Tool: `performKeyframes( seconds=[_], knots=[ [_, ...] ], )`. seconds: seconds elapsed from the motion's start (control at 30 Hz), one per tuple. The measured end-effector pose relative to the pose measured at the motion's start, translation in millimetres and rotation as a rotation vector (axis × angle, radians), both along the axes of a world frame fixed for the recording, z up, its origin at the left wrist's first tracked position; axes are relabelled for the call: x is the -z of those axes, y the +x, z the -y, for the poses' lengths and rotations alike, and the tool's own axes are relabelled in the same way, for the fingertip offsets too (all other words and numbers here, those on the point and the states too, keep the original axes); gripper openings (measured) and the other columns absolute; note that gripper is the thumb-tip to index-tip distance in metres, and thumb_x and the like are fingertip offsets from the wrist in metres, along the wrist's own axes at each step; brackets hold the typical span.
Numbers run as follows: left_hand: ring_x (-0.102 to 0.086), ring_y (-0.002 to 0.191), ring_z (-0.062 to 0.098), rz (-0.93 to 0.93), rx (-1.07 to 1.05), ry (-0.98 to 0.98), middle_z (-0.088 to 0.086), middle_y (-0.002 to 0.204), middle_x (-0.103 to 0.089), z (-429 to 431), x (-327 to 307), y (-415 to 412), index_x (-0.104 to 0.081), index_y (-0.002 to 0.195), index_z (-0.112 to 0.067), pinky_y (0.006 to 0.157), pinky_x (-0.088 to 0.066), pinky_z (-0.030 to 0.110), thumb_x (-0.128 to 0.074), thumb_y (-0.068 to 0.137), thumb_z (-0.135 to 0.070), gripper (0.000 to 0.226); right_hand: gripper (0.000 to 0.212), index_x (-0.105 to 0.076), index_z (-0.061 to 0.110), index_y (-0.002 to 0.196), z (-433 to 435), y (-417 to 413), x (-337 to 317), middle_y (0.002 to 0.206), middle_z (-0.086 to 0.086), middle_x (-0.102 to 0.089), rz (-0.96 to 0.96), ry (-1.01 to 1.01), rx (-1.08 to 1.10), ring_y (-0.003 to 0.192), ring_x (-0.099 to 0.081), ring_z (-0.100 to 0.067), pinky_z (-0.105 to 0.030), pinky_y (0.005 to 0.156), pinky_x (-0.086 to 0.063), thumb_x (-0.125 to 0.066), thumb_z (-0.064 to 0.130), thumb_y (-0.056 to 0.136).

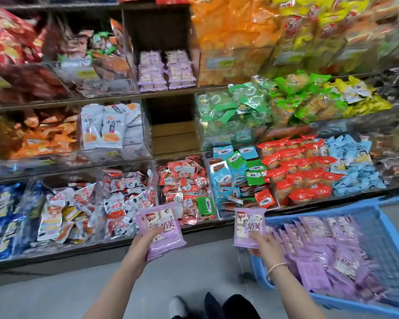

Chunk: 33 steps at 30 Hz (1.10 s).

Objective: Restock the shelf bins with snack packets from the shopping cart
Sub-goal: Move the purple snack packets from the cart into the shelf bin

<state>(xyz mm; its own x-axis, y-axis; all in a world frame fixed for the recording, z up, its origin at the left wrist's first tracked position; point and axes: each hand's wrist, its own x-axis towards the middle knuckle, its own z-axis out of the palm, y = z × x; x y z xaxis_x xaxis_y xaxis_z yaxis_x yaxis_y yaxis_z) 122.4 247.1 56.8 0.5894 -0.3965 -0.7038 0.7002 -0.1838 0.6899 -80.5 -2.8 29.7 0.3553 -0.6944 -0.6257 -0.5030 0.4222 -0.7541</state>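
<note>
Two flat, glossy purple plastic packets held up in front of shelves. Left hand point(148, 236) grips left packet point(165, 226), thumb over its front. Right hand point(263, 244) pinches right packet point(249, 225) at bottom edge, just left of cart point(320, 211). Cart: blue plastic mesh, heaped with loose purple packets point(320, 256). Clear-walled bin point(132, 72) on upper shelf holds stacked packets point(152, 72), same purple. Thin bracelet point(277, 266) on right wrist.
</note>
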Motion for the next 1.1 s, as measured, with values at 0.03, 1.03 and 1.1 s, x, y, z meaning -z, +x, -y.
performKeyframes(
  seconds=[0.03, 1.03, 1.1],
  knots=[
    [-0.065, 0.106, 0.024, -0.001, -0.027, -0.012, 0.003, 0.116, -0.07, -12, -1, 7, -0.061, 0.122, -0.017, 0.08, -0.053, 0.036, -0.08, 0.049, -0.04, 0.079, 0.013, -0.07, 0.004, 0.091, -8, 15, -4, 0.082, -0.011, -0.067, 0.006, -0.004, -0.031, 0.069, -0.063, -0.015, -0.025, 0.062, -0.052, -0.063, 0.014, 0.086],
    [-0.06, 0.103, 0.013, 0.224, -0.24, -0.242, -0.01, 0.111, -0.059, 73, -108, 272, -0.048, 0.134, -0.017, 0.078, -0.048, 0.034, -0.085, 0.049, -0.037, 0.095, 0.018, -0.066, 0.007, 0.095, 98, 457, -165, 0.074, -0.011, -0.052, 0.45, -0.161, -0.527, 0.038, -0.041, -0.008, -0.022, 0.043, -0.036, -0.054, 0.02, 0.093],
    [-0.062, 0.095, 0.009, 0.217, -0.239, -0.254, -0.014, 0.101, -0.062, 73, -109, 285, -0.052, 0.128, -0.018, 0.072, -0.049, 0.032, -0.086, 0.051, -0.036, 0.086, 0.022, -0.065, 0.004, 0.1, 110, 497, -178, 0.076, -0.013, -0.053, 0.413, -0.196, -0.549, 0.042, -0.042, -0.01, -0.023, 0.048, -0.037, -0.056, 0.023, 0.091]
  ],
)
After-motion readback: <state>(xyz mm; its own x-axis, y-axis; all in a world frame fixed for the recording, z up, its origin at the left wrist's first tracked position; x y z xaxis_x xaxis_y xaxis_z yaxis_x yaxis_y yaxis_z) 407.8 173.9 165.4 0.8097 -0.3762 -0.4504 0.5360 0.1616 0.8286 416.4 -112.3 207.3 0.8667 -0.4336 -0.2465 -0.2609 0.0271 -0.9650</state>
